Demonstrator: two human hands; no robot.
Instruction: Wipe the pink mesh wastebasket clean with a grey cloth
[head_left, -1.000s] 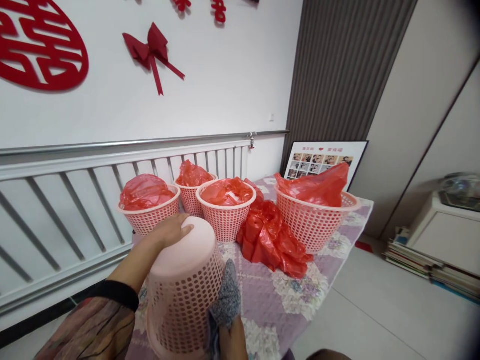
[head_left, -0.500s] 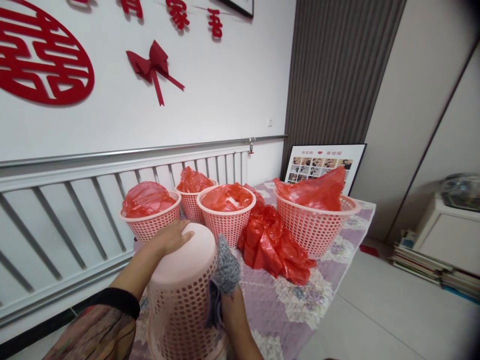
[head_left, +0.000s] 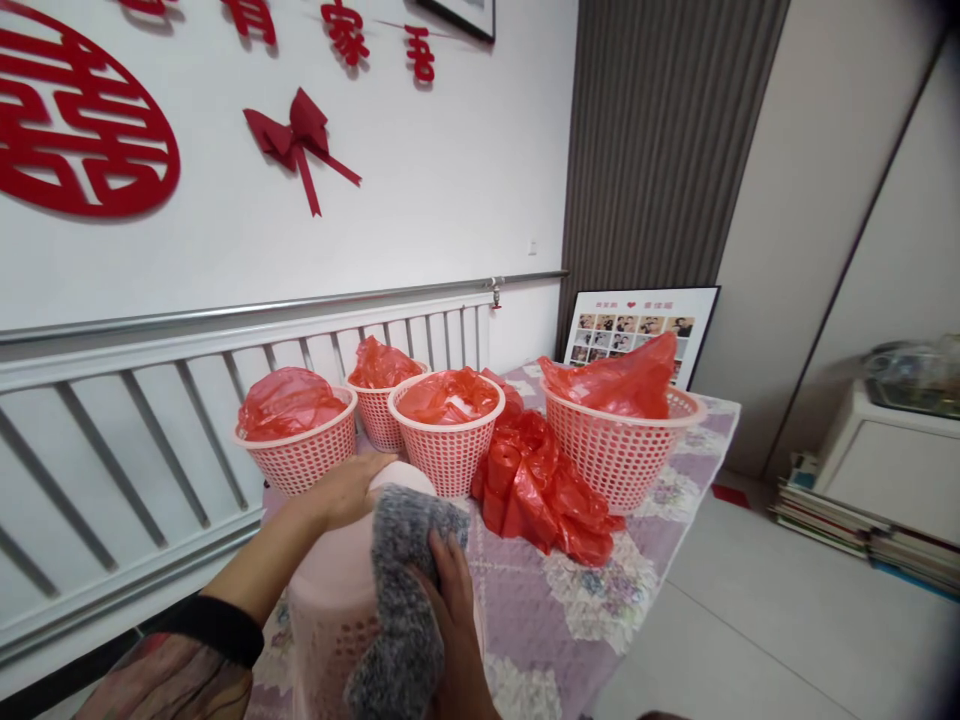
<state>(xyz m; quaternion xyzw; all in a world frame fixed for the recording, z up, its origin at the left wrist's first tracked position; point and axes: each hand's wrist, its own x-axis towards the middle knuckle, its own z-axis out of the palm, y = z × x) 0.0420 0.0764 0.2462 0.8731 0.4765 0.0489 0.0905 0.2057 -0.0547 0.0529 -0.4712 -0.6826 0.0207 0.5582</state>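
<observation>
A pink plastic wastebasket with a holed wall stands upside down in front of me, its lower part cut off by the view's bottom edge. My left hand grips its upturned base from the left side. In my right hand is a grey fuzzy cloth, pressed against the wastebasket's right side and draped over the edge of its base. The cloth hides much of that wall. Several upright pink baskets lined with red plastic bags stand beyond, among them a front one and a left one.
A crumpled heap of red plastic bags with a roll lies on the flowered tablecloth. To its right is another lined basket. A white radiator runs along the wall at left. A photo board leans behind the table.
My right hand and the cloth have moved up and across the wastebasket's side, with the cloth now spread over its base edge. My left hand stays on the base. The view has shifted slightly.
</observation>
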